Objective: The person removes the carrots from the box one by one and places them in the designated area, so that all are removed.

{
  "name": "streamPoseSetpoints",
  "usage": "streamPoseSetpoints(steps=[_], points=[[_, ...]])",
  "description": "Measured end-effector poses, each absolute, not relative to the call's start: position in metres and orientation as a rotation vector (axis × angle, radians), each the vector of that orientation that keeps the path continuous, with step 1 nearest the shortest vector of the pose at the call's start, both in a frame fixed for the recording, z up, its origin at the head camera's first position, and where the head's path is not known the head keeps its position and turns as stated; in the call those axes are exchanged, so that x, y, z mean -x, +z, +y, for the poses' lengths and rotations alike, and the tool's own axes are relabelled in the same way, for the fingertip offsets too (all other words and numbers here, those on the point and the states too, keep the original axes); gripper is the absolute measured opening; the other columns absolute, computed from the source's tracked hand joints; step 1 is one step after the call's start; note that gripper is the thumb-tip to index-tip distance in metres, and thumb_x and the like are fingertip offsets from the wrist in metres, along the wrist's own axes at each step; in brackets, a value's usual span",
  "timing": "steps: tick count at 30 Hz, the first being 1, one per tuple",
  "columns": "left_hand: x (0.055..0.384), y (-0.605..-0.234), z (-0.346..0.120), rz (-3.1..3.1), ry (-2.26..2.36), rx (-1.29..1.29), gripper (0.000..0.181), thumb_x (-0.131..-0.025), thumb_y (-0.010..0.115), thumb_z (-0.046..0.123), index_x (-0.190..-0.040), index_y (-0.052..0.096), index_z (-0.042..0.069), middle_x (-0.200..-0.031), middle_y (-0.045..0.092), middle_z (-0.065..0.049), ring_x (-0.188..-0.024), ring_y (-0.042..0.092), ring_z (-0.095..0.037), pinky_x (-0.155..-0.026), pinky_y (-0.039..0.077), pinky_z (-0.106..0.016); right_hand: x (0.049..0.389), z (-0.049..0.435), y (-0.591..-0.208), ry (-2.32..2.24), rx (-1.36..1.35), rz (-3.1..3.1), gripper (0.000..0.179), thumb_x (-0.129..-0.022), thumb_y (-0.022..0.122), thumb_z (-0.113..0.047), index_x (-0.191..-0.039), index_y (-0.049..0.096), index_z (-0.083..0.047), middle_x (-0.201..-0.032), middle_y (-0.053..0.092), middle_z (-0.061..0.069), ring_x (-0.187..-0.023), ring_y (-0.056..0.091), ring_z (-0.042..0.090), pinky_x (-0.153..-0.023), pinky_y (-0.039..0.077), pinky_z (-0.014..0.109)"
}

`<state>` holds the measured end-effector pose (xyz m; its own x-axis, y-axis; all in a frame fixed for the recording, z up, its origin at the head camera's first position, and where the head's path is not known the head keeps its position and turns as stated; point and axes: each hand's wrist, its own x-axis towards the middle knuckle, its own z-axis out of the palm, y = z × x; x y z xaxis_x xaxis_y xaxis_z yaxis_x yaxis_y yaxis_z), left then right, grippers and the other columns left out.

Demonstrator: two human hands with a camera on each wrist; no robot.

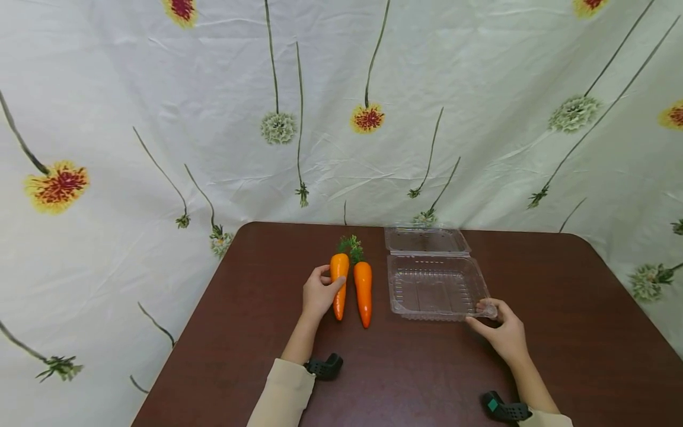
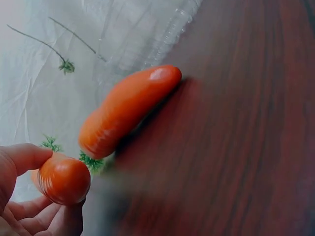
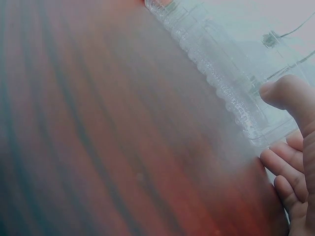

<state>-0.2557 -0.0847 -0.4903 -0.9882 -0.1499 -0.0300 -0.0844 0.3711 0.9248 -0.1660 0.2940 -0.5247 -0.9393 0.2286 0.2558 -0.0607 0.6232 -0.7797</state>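
My left hand grips an orange carrot with a green leafy top, thumb on one side and fingers on the other. In the left wrist view this carrot points its tip at the camera. Just right of it, a second carrot lies on the table, tip toward me. My right hand holds the front right corner of a clear plastic clamshell container, whose lid is folded back. In the right wrist view the thumb and fingers are about that corner.
Everything stands on a dark brown table with rounded far corners. Behind it hangs a pale cloth printed with flowers. A black band sits on the left wrist and another band on the right.
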Motion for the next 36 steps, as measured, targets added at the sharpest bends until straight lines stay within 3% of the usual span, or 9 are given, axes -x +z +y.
streamPoseSetpoints(steps=[23, 30, 36], points=[[0.2543, -0.4955, -0.0871, -2.718, -1.445, -0.221, 0.054, -0.086, 0.075, 0.030, -0.128, 0.056, 0.001, -0.087, 0.066, -0.009, -0.066, 0.060, -0.019, -0.056, 0.052, -0.032, 0.1669, 0.2951, -0.5245, 1.225, 0.119, -2.510, 0.045, -0.081, 0.081, -0.022, -0.117, 0.061, -0.004, -0.110, 0.068, 0.014, -0.090, 0.046, -0.014, -0.076, 0.040, 0.014], [0.2528, -0.4958, -0.0875, -2.751, -1.354, -0.209, 0.053, -0.084, 0.075, 0.030, -0.123, 0.058, -0.001, -0.083, 0.064, -0.009, -0.066, 0.059, -0.020, -0.058, 0.052, -0.032, 0.1664, 0.2941, -0.5249, 1.230, 0.120, -2.510, 0.045, -0.081, 0.081, -0.021, -0.117, 0.061, -0.004, -0.110, 0.068, 0.014, -0.090, 0.046, -0.014, -0.076, 0.039, 0.013], [0.2523, -0.4929, -0.0888, -2.766, -1.292, -0.181, 0.059, -0.084, 0.074, 0.032, -0.128, 0.055, -0.003, -0.087, 0.065, -0.010, -0.070, 0.060, -0.022, -0.065, 0.053, -0.037, 0.1666, 0.2938, -0.5245, 1.235, 0.123, -2.512, 0.045, -0.081, 0.081, -0.022, -0.117, 0.060, -0.004, -0.110, 0.067, 0.014, -0.090, 0.046, -0.014, -0.075, 0.040, 0.012]])
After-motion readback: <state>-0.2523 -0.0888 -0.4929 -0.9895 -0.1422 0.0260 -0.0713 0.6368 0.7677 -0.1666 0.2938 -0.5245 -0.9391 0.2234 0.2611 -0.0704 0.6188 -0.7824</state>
